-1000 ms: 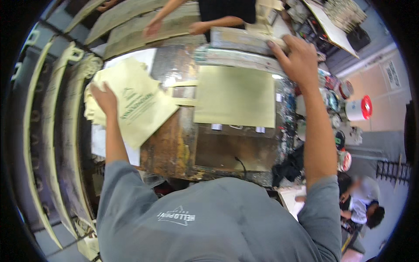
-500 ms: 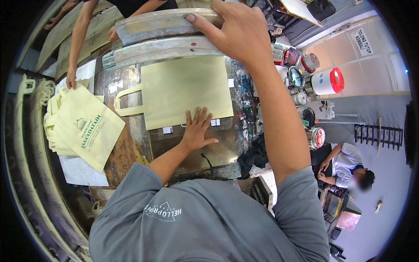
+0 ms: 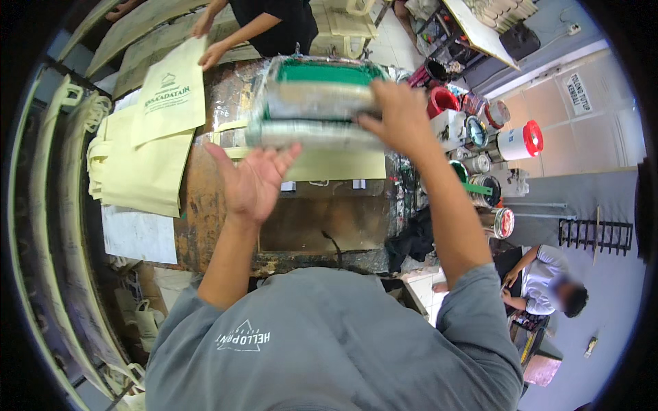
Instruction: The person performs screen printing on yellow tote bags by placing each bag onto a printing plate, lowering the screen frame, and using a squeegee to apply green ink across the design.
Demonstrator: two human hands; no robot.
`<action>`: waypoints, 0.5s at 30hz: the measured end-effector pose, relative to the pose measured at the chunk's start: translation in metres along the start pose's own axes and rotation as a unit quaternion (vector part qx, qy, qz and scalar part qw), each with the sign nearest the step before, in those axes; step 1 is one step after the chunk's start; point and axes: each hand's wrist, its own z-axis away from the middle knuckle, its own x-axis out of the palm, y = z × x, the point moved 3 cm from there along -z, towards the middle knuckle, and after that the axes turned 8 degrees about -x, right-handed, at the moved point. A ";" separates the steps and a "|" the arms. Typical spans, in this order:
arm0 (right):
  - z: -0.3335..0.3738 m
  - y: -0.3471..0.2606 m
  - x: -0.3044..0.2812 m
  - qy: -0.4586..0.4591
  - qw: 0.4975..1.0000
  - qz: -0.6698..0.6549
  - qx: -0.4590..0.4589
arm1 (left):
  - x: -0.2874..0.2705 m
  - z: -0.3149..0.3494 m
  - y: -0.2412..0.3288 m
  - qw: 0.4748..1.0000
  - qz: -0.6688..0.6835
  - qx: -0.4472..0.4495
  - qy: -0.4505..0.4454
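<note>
My right hand (image 3: 397, 113) grips the near right corner of a screen-printing frame (image 3: 312, 103), silver-taped with green mesh, tilted over the work table. My left hand (image 3: 250, 181) is raised with the palm up and fingers spread, just below the frame's near edge and holding nothing. A pale yellow-green cloth bag (image 3: 343, 164) lies flat on the stained printing table (image 3: 322, 219), partly hidden under the frame.
A stack of the same bags (image 3: 137, 171) lies at the table's left. Across the table a co-worker's hands (image 3: 212, 51) hold a printed bag (image 3: 168, 103). Paint cans and tubs (image 3: 517, 140) crowd the right side. Another person (image 3: 555, 288) sits low at the right.
My left hand has lifted off the bag and turned palm up. The frame has come down toward me over the bag, my right hand still on it. The co-worker has picked up a printed bag.
</note>
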 end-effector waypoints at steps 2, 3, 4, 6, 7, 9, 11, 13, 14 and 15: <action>0.020 -0.009 0.028 -0.106 0.993 -0.019 0.041 | -0.008 0.031 -0.015 0.992 0.069 -0.096 0.045; 0.027 -0.011 0.045 -0.128 0.990 -0.035 0.043 | -0.023 0.047 -0.025 0.987 0.063 -0.124 0.077; 0.034 -0.015 0.063 -0.143 0.988 -0.039 0.043 | -0.047 0.051 -0.040 0.982 0.058 -0.145 0.105; 0.038 -0.015 0.074 -0.170 0.983 -0.051 0.042 | -0.080 0.045 -0.062 0.977 0.050 -0.172 0.119; 0.044 -0.016 0.077 -0.182 0.980 -0.069 0.045 | -0.090 0.045 -0.068 0.977 0.039 -0.181 0.110; 0.053 -0.017 0.083 -0.208 0.973 -0.083 0.048 | -0.101 0.047 -0.077 0.974 0.020 -0.193 0.117; 0.069 -0.023 0.094 -0.235 0.968 -0.077 0.047 | -0.102 0.043 -0.081 0.969 0.002 -0.199 0.148; 0.091 -0.044 0.102 -0.179 0.981 -0.057 0.043 | -0.109 0.042 -0.087 0.970 0.002 -0.200 0.141; 0.098 -0.053 0.100 -0.145 0.986 -0.059 0.051 | -0.109 0.042 -0.089 0.969 -0.004 -0.197 0.148; 0.106 -0.060 0.102 -0.128 0.989 -0.028 0.063 | -0.108 0.041 -0.092 0.968 -0.013 -0.197 0.152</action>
